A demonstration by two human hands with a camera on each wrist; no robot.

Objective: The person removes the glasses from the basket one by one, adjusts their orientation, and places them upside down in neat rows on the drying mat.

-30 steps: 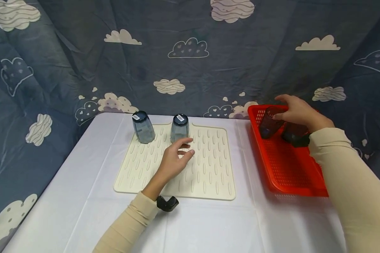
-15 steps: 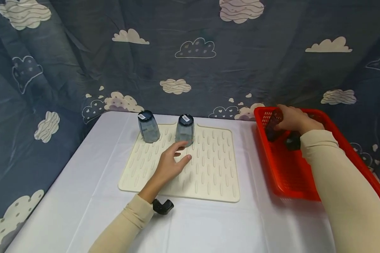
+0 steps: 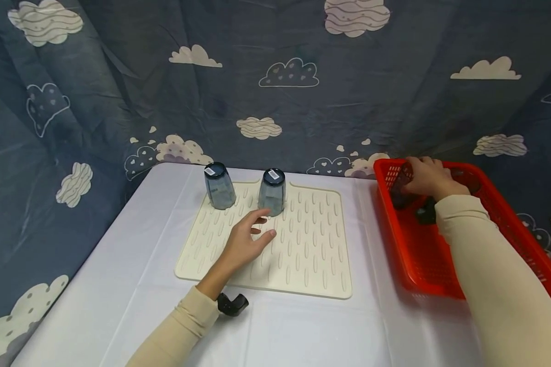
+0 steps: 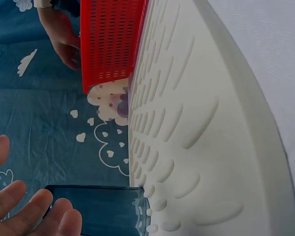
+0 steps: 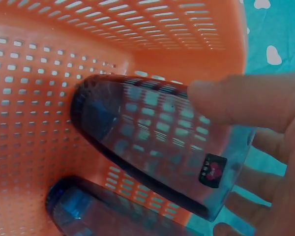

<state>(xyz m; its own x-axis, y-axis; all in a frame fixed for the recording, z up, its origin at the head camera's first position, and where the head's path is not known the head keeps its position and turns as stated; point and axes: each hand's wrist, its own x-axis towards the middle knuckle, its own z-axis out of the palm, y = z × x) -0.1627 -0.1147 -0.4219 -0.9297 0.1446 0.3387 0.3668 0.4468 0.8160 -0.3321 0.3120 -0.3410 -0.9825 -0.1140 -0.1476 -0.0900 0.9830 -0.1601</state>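
Inside the red basket (image 3: 410, 270), my right hand (image 3: 428, 178) grips a tinted drinking glass (image 5: 157, 132) near its rim, thumb on one side and fingers on the other. A small dark label is stuck on that glass. A second glass (image 5: 103, 209) lies alongside it in the basket. Over the cream drying mat (image 3: 303, 244), my left hand (image 3: 244, 239) hovers with relaxed, spread fingers and holds nothing. Just beyond its fingertips a blue-grey glass (image 3: 272, 193) stands upside down on the mat. Another upturned glass (image 3: 220, 188) stands at the mat's far left corner.
A white cloth (image 3: 133, 285) covers the table. Behind it hangs a dark blue curtain (image 3: 202, 102) with cloud prints. The basket stands right of the mat, its slotted walls rising around the glasses. Black wrist cameras are worn on both arms.
My right hand has lowered into the basket and taken hold of a glass near its rim. The left hand stays over the mat, and the head view has shifted slightly.
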